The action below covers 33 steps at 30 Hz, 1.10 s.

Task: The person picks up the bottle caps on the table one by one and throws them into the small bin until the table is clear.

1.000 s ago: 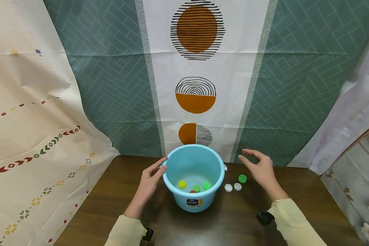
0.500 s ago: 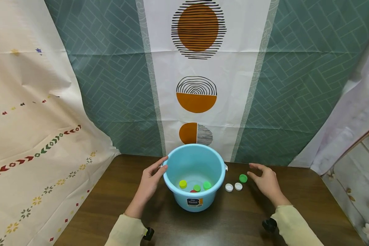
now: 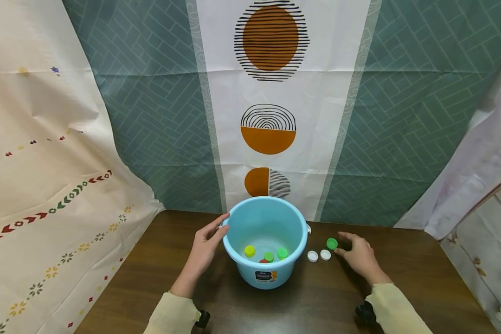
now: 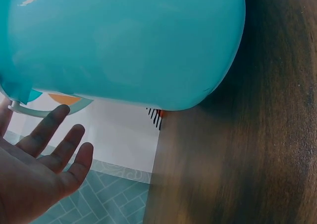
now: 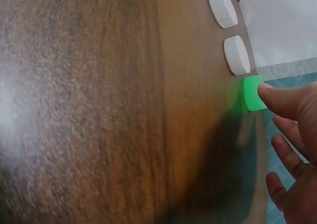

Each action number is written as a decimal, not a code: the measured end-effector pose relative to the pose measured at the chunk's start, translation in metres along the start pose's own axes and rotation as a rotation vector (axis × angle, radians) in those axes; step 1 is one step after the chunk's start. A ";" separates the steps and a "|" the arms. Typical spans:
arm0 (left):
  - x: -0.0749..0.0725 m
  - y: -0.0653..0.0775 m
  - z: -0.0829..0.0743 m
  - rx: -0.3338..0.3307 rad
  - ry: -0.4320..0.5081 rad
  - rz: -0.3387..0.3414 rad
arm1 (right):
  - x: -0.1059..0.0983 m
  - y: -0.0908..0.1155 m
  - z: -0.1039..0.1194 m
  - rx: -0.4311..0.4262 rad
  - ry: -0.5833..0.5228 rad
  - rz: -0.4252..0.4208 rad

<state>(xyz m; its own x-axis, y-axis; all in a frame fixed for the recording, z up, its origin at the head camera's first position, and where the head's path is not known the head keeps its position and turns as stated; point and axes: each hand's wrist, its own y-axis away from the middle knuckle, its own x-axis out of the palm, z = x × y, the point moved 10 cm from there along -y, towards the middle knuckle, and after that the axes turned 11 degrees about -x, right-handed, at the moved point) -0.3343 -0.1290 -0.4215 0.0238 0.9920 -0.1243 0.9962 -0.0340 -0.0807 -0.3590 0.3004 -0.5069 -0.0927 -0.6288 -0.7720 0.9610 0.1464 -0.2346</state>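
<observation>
A light blue bucket (image 3: pixel 246 273) stands on the brown table. My left hand (image 3: pixel 206 243) rests its thumb and index finger against the bucket's left rim; its other fingers are spread loosely near the handle (image 4: pixel 34 112). Inside lie a yellow cap (image 3: pixel 249 251), green caps (image 3: pixel 282 253) and a partly hidden red cap (image 3: pixel 264 261). My right hand (image 3: pixel 359 257) is low over the table, right of a green bottle cap (image 3: pixel 331 243). In the right wrist view the thumb tip overlaps that green cap's edge, and the other fingers are apart from it.
Two white caps (image 3: pixel 312 256) (image 3: pixel 325 254) lie between the bucket and the green cap. Behind the table (image 3: pixel 309 301) hangs a patterned cloth (image 3: pixel 150 116). Pale cloth (image 3: pixel 58 162) covers the left side.
My right hand has moved right and then down to the table beside the green cap. The left hand and the bucket have stayed in place.
</observation>
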 end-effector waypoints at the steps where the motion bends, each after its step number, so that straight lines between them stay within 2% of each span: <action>1: 0.000 0.000 0.000 -0.001 -0.001 0.002 | 0.002 0.000 -0.001 0.005 0.005 0.005; 9: 0.001 0.001 0.002 -0.003 -0.011 0.011 | 0.014 0.000 -0.011 0.043 0.013 0.035; 22: 0.000 0.001 0.000 -0.001 -0.015 0.001 | 0.018 -0.007 -0.006 0.025 0.086 0.025; 33: -0.001 -0.001 0.003 -0.010 -0.027 -0.007 | 0.019 -0.006 -0.005 0.009 0.099 0.010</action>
<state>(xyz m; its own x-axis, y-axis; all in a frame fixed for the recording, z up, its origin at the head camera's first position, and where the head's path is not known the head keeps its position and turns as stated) -0.3354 -0.1307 -0.4240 0.0145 0.9885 -0.1504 0.9971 -0.0257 -0.0722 -0.3677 0.2909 -0.5233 -0.1078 -0.5489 -0.8289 0.9644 0.1449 -0.2214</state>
